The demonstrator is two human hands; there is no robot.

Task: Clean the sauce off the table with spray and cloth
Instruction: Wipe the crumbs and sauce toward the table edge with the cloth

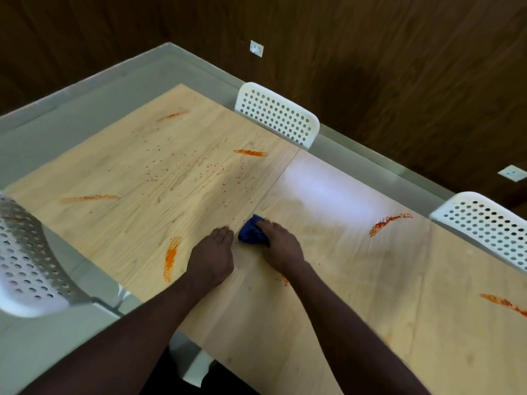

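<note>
Blue cloth (251,230) is held bunched in the clamped right grip (281,246), in from the worktop's (313,323) near edge. The left grip (214,258) is laid flat, fingers straight. Risk: sauce streaks (170,258) could be smeared wider if wiped dry.

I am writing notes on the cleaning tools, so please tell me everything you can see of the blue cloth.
The blue cloth is dark blue, soft fabric by its look, bunched into a small wad rather than spread flat. It lies on the light wooden table, close to the seam in its top. The right hand grips it from above and covers its near side, so only the far part shows. The left hand rests flat beside it, seemingly not touching.
</note>
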